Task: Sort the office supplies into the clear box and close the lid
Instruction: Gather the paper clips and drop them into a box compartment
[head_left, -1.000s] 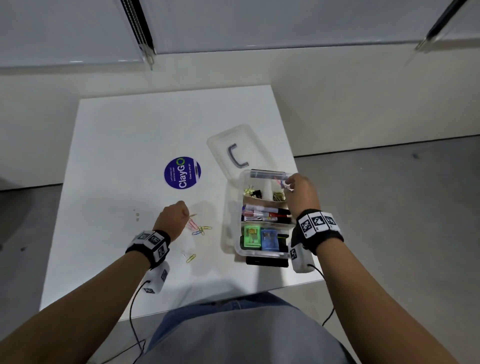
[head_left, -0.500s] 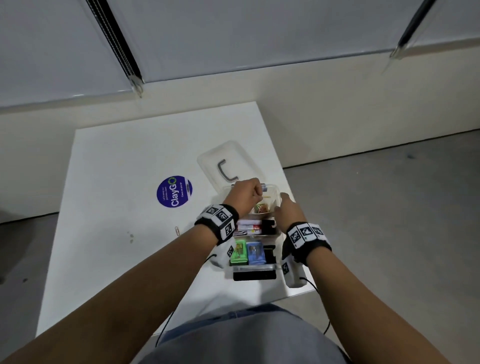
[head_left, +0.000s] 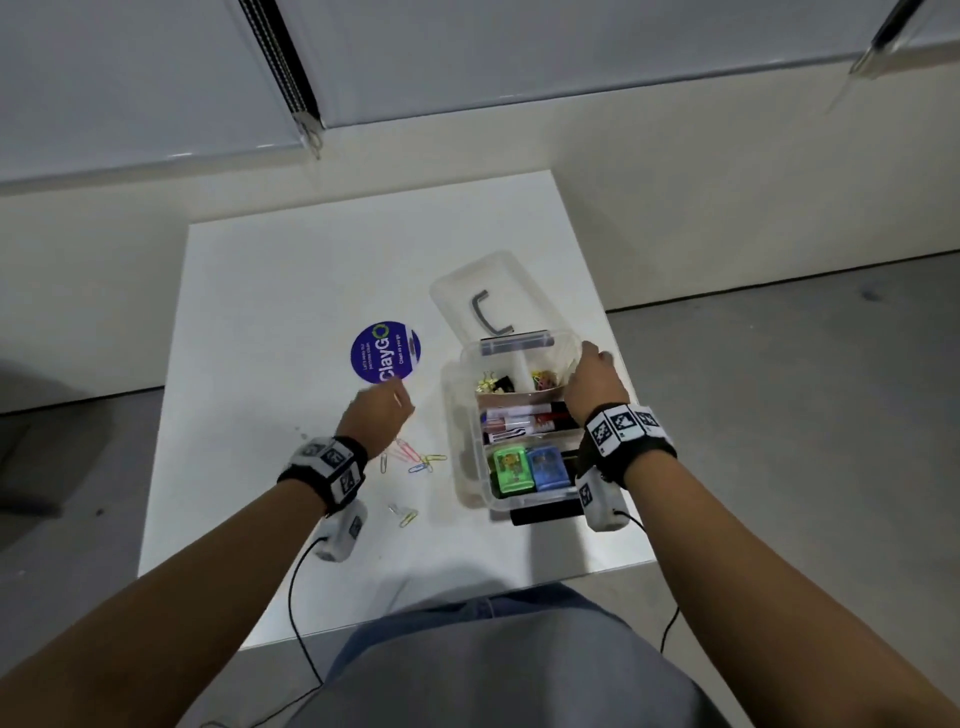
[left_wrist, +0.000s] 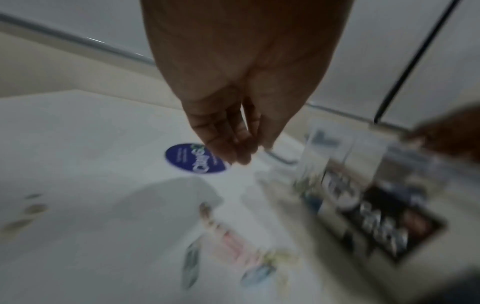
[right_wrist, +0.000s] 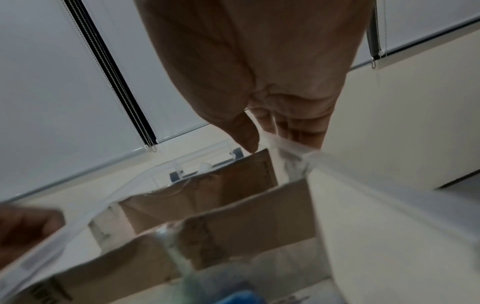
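The clear box (head_left: 457, 415) stands at the table's right edge, its lid (head_left: 511, 283) lying open behind it. Cardboard dividers (right_wrist: 233, 205) split it: binder clips (head_left: 491, 384) and coloured clips (head_left: 543, 379) at the far end, markers (head_left: 524, 421) in the middle, green (head_left: 513, 466) and blue (head_left: 546, 462) cases nearest me. My right hand (head_left: 592, 374) pinches the box's far right rim, thumb inside, fingers outside (right_wrist: 267, 135). My left hand (head_left: 384, 413) hovers left of the box with relaxed fingers (left_wrist: 233, 144), holding nothing. Several loose paper clips (head_left: 415, 457) (left_wrist: 233, 251) lie under it.
A round blue sticker (head_left: 385, 352) sits on the white table (head_left: 260, 312) beyond my left hand. Two more paper clips (head_left: 404, 514) lie nearer me. A black object (head_left: 545, 514) shows under the box's near end. The table's right edge runs just past the box.
My left hand has left the box's far compartment and swung back left over the loose paper clips, holding nothing. The right hand has kept its hold on the box rim.
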